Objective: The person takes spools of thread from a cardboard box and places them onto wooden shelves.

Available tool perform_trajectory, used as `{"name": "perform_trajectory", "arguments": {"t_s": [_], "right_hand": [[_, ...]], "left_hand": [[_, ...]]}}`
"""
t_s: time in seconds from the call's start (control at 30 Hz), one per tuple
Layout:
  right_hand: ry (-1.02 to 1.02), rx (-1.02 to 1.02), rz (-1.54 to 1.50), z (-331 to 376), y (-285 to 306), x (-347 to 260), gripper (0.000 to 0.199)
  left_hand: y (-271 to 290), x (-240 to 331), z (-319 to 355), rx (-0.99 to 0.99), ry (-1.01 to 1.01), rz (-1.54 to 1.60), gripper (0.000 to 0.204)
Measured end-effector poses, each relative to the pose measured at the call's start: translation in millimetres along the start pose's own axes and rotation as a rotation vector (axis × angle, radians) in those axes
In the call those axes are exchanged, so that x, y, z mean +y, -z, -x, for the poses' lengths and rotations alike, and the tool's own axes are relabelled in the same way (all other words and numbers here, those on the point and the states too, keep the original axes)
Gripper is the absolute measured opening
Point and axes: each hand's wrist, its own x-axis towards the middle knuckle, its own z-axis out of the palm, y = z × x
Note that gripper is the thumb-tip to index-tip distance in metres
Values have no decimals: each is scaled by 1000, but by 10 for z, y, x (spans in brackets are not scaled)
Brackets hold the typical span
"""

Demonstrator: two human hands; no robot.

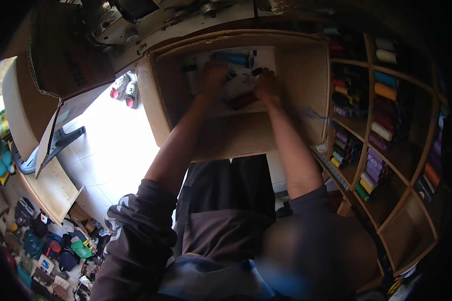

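Both my hands reach down into an open cardboard box (pixel 231 136). My left hand (pixel 213 78) is at the box's left middle, beside a blue thread spool (pixel 232 58) lying along the far side. Its fingers are dim and smeared, and a small dark piece shows at their right. My right hand (pixel 267 86) is closed, with a small dark thing at its fingertips too unclear to name. Below and between the hands lies a dark red thread spool (pixel 243 101). A pale spool (pixel 191 75) rests by the box's left wall.
At the right stands a wooden shelf (pixel 370 90) with cubbies of coloured thread spools. A second cardboard box (pixel 68 55) is at the upper left. Shoes (pixel 130 94) are on the tiled floor (pixel 93 165). Piled odds and ends (pixel 60 251) lie at the lower left.
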Motion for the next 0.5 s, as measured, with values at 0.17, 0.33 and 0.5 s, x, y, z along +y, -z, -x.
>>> {"name": "perform_trajectory", "arguments": {"t_s": [0.17, 0.33, 0.5], "right_hand": [[19, -37, -15, -56, -14, 81, 48], [0, 52, -133, -134, 8, -5, 55], [39, 117, -370, -51, 379, 78, 51]], "left_hand": [[-109, 104, -336, 100, -66, 84, 26], [-378, -70, -454, 141, -148, 39, 25], [-225, 7, -487, -156, -14, 152, 39]]}}
